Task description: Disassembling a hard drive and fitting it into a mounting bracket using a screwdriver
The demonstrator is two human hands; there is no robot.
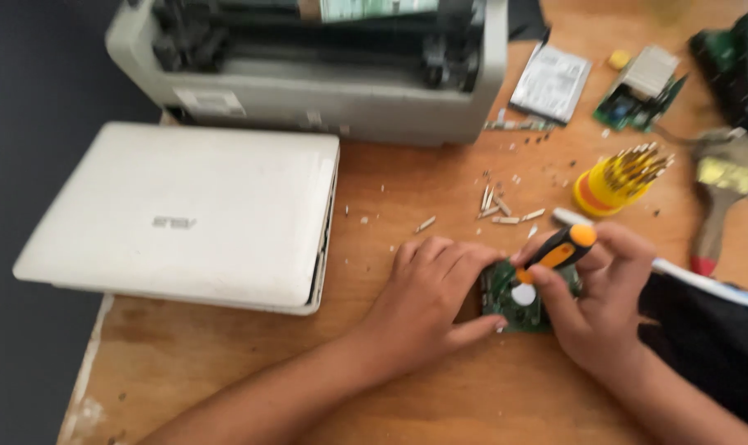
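Two bare hands meet over a small green circuit board lying flat on a wooden table, just right of centre in the head view. The left hand, entering from seven o'clock, lies palm-down with fingers pressed together across the board's left edge and thumb stretched along its near side. The right hand, coming from five o'clock, is closed around an orange-and-black screwdriver, whose tip slants down toward the board's white round patch; the exact point of contact is blurred. A dark cloth lies at the right hand's three o'clock. At nine o'clock from the board, well apart, sits a closed white laptop with its near edge overhanging the table. Loose screwdriver bits are scattered at twelve o'clock, just beyond the fingers. At one o'clock stands a yellow bit holder, with a red-handled paintbrush at two o'clock. Farther off, at eleven o'clock, a grey printer spans the table's far side, beside a silver drive and a second green circuit board at one o'clock
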